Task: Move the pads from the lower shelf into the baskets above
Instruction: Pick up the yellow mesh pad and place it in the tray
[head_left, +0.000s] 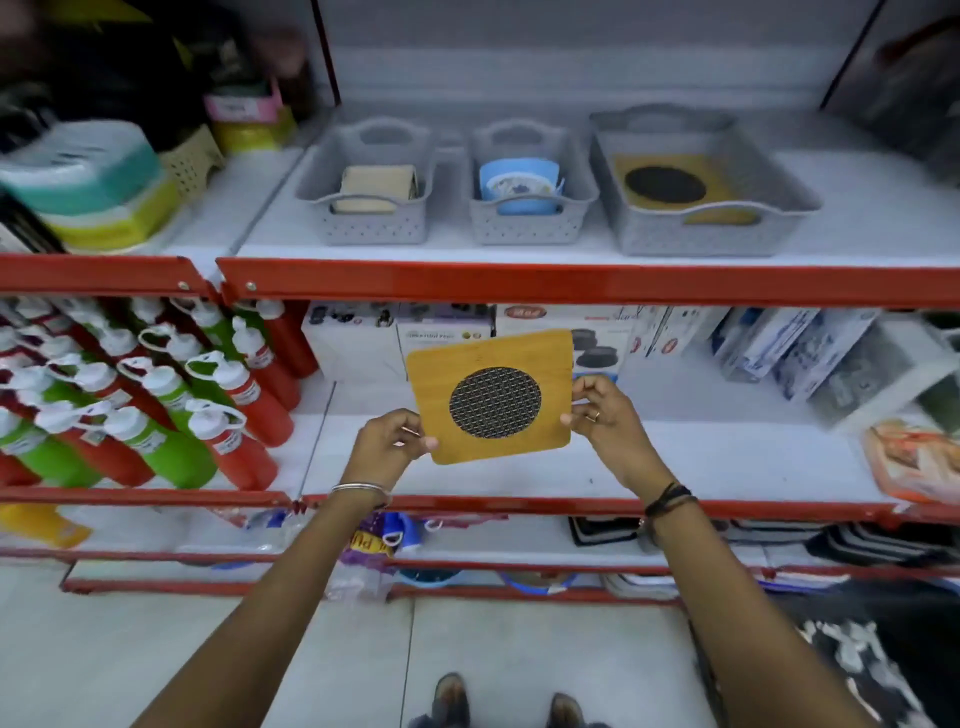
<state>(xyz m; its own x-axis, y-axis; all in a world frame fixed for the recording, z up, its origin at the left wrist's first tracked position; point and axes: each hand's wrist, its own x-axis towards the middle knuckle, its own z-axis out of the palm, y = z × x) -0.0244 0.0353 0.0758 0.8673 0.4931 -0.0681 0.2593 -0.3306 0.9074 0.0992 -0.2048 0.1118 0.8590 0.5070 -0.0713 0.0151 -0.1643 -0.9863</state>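
A square wooden pad (519, 353) with a round black mesh centre is held upright in front of the lower shelf (727, 457). My left hand (387, 441) pinches its lower left corner. My right hand (602, 410) grips its right edge. On the upper shelf stand three grey baskets. The large right basket (696, 236) holds a matching pad (680, 182) lying flat. The left basket (363, 223) holds a beige pad (376, 187). The middle basket (530, 226) holds blue bowls (519, 184).
Red and green bottles (156, 405) with white caps fill the lower shelf's left bay. Boxed goods (779, 343) stand along the back and right of the lower shelf. Stacked plastic containers (88, 182) sit upper left. Red shelf rails (571, 283) run across.
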